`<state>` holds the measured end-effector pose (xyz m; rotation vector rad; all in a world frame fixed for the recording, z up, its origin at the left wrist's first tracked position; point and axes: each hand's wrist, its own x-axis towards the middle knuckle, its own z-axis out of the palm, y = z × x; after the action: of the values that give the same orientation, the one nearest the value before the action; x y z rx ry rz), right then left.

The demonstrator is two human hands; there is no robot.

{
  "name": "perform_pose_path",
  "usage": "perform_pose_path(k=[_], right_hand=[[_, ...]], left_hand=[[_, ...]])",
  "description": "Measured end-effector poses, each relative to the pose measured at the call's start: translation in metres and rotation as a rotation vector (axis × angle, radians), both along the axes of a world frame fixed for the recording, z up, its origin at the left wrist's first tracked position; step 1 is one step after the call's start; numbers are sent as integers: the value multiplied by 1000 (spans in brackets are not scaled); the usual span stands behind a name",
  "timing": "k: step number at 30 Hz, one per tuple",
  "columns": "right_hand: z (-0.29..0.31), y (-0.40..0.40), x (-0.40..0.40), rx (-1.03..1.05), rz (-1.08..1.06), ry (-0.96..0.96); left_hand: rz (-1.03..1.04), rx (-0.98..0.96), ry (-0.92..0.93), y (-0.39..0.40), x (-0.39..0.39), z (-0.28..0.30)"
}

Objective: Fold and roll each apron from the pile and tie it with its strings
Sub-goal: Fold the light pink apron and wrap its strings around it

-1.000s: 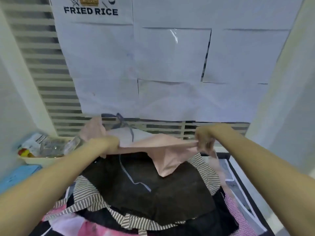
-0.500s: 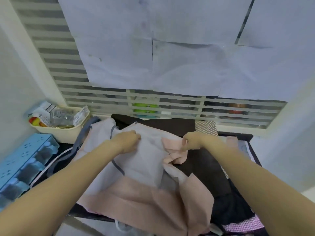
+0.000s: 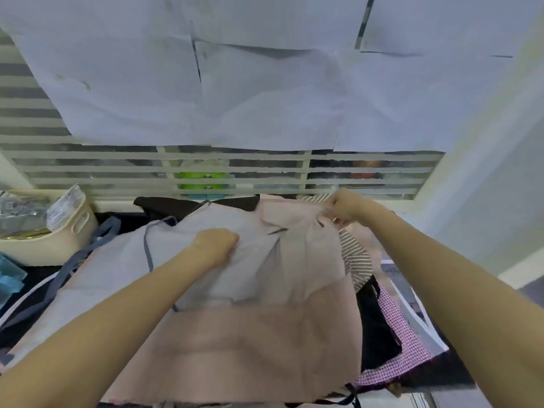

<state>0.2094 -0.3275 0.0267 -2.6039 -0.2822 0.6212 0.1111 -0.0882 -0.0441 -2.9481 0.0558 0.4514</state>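
Spreading out the pink apron (image 3: pixel 235 334) is the job right now, I think. It lies flat on top of the pile (image 3: pixel 379 328) of other aprons, with its long side running from 6 o'clock up to 12 o'clock.

The left hand (image 3: pixel 216 245) is curled tight and bunches the cloth near the middle of the apron. The right hand (image 3: pixel 343 209) pinches the top corner, up at about 1 o'clock. That corner has little wrinkles by the fingers. The right hand is farther away and the left hand is closer in.

A blue-gray string (image 3: pixel 147 248) runs down the apron just left of the left hand, at about 9 o'clock from it. It is nearer the left hand, so that hand could reach it first.

Underneath, I can see a striped apron (image 3: pixel 354 260), a black one and a checked one poking out at 3 o'clock.

A cream basket (image 3: pixel 70 234) sits at 10 o'clock. White slats (image 3: pixel 117 169) are on the wall at 12 o'clock, with big sheets of paper (image 3: pixel 265 92) above them.
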Motion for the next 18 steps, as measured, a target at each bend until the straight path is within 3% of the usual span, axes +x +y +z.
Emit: perform_pose_path(k=[3, 6, 11, 14, 18], right_hand=[[-6, -39, 15, -131, -204, -188], [-27, -57, 9, -119, -349, -194], [-65, -58, -20, 7, -123, 91], [-87, -57, -33, -138, 27, 139], [-114, -71, -47, -272, -70, 160]], left_hand=[[81, -55, -106, -6, 10, 6], [77, -127, -108, -20, 11, 1], [-243, -170, 164, -58, -5, -25], [-330, -99, 381, -68, -12, -43], [-310, -43, 484, -64, -18, -72]])
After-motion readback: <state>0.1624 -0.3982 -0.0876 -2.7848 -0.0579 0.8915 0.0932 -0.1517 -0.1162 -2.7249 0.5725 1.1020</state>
